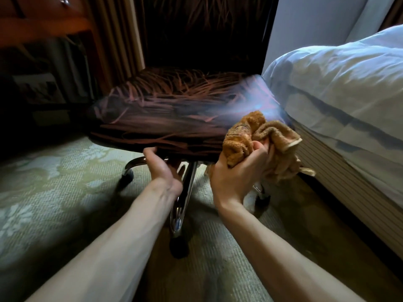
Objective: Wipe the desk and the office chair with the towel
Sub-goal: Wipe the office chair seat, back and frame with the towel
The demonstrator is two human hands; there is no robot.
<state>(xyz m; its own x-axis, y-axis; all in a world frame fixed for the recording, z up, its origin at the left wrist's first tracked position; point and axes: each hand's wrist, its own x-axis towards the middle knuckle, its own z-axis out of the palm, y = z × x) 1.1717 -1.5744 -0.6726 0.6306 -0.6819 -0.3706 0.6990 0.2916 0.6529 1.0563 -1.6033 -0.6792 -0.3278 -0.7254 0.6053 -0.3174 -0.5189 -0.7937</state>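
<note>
The office chair [165,114] fills the middle of the view, its dark seat patterned with reddish streaks, on a chrome base [185,192] with castors. My left hand [162,165] grips the front underside edge of the seat, fingers tucked beneath it. My right hand [237,171] holds a bunched orange-brown towel [257,138] just at the seat's front right corner. The wooden desk [43,22] stands at the upper left, mostly in shadow.
A bed with a white duvet [340,83] and a striped base [340,171] runs close along the chair's right side. Pale patterned carpet [54,182] covers the floor. A dark curtain [113,40] hangs behind the chair.
</note>
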